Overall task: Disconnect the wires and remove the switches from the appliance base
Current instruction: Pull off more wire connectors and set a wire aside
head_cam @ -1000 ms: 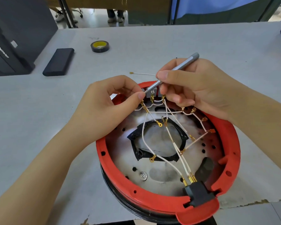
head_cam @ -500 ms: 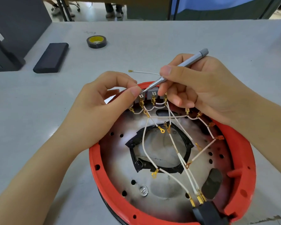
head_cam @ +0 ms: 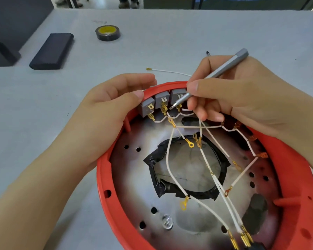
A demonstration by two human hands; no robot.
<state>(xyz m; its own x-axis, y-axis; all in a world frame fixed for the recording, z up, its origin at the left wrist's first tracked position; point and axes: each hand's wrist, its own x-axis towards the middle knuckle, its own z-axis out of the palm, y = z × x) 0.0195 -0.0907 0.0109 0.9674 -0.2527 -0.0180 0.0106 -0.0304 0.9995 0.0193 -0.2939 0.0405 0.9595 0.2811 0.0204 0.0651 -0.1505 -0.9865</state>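
Observation:
The round appliance base has a red rim and a metal floor, open side up. Three grey switches sit in a row along its far rim, joined by white wires with gold terminals. My left hand grips the far-left rim, its thumb pressing the leftmost switch. My right hand holds a grey screwdriver like a pen. Its tip rests at the terminals between the middle and right switches.
One loose white wire lies on the grey table behind the base. A roll of black tape and a flat black case lie at the far left, beside a dark box. A black plug is at the base's near edge.
The view has closed in on the base. My left thumb slid left off the switches, so all three show. The screwdriver tip dropped from the switch tops to the terminals.

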